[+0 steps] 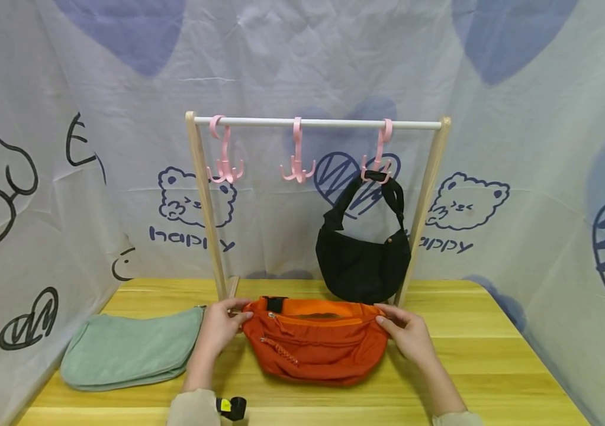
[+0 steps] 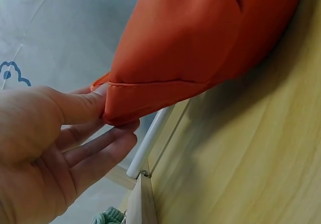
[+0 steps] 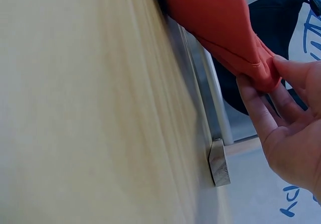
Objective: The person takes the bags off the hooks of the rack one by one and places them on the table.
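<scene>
Cloth (image 1: 25,248) printed with dark line drawings hangs at the far left. Next, a green bag (image 1: 132,349) lies on the wooden table (image 1: 483,355), its right end just beside the left wrist. The left hand (image 1: 221,328) pinches the upper left corner of an orange bag (image 1: 315,355) between thumb and fingers. The orange bag is held in front of a rack with wooden posts (image 1: 209,225) and a white bar (image 1: 345,124); two zips cross its front, and a black buckle (image 1: 274,305) sits at its upper left. Whether its lower edge touches the table is hard to tell. From the bar hang three pink hooks (image 1: 297,160); the rightmost carries a black bag (image 1: 363,266) by its strap. The right hand (image 1: 406,334) pinches the orange bag's upper right corner, thumb against fingers.
</scene>
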### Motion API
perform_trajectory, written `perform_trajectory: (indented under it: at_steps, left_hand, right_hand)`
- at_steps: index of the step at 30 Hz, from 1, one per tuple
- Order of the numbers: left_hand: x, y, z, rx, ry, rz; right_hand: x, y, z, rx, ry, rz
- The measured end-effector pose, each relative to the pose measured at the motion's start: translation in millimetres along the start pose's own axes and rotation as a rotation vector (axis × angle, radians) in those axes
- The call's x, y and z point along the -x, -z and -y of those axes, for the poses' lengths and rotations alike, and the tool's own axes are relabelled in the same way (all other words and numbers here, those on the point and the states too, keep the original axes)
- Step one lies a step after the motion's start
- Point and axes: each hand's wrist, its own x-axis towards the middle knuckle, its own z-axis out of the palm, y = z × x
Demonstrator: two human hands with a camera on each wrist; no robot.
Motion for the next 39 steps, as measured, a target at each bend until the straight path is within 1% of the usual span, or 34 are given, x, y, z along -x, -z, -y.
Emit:
perform_trajectory:
  at_steps: [4, 9, 16, 20, 25, 30, 37, 39]
  left_hand:
    - [1.0, 0.8, 2.3, -0.052, 0.007, 0.023]
    - [2.3, 0.2, 4.4, -0.091, 0.021, 0.048]
    - [2.0, -0.4, 10.0, -0.143, 0.014, 0.051]
    - [3.2, 0.3, 11.8, -0.162, 0.040, 0.071]
    - [4.1, -0.1, 15.4, -0.157, 0.080, 0.089]
    - [4.1, 0.5, 17.8, -0.148, 0.081, 0.099]
    - [4.3, 0.5, 17.0, -0.134, 0.107, 0.103]
    - [4.6, 0.6, 17.2, -0.138, 0.109, 0.106]
  right_hand:
    - [0.4, -0.1, -2.0, -0.016, -0.016, 0.027]
    - [1.4, 0.3, -3.2, -0.021, -0.062, 0.064]
    - [1.8, 0.1, -5.0, 0.023, -0.077, 0.081]
    - [2.1, 1.2, -7.3, 0.078, -0.063, 0.097]
    - [1.7, 2.6, -9.8, 0.131, -0.031, 0.104]
    - [1.0, 2.7, -10.9, 0.175, -0.015, 0.099]
    - [2.8, 2.6, -8.8, 0.134, -0.059, 0.108]
    - [2.9, 2.5, -9.3, 0.141, -0.057, 0.103]
